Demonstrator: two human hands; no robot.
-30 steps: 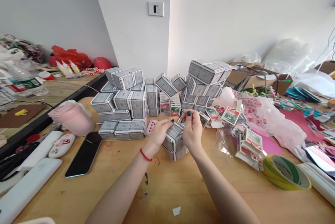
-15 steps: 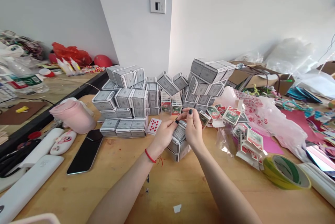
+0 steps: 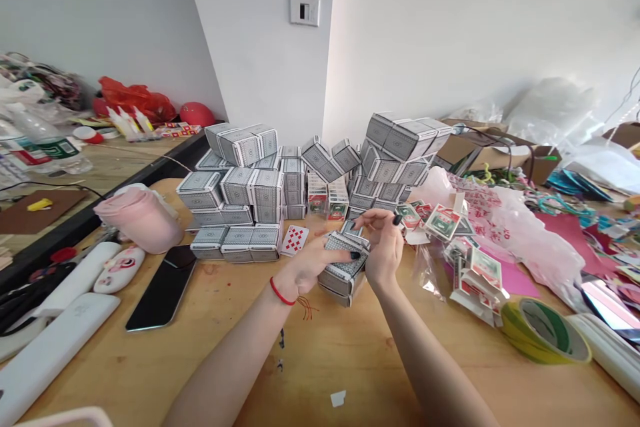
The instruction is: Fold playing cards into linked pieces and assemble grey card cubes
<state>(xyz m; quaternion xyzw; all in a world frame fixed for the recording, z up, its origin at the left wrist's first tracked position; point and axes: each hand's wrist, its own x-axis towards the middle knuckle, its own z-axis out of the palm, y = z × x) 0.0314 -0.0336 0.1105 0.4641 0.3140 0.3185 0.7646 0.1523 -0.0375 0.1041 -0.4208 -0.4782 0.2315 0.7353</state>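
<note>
at one card stack [image 3: 343, 272]: left hand [image 3: 311, 264], right hand [image 3: 384, 257]; one red bracelet [image 3: 279, 294]

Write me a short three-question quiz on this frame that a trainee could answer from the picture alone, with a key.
1. True or false: the red bracelet is worn on the right wrist.
2. Multiple choice: which suit shows on the loose face-up card?
a) spades
b) diamonds
c) clubs
3. Open: what does the thumb of the left hand lie over?

Key
1. False; it is on the left wrist.
2. b
3. The top of the grey patterned block in front of the person.
</note>
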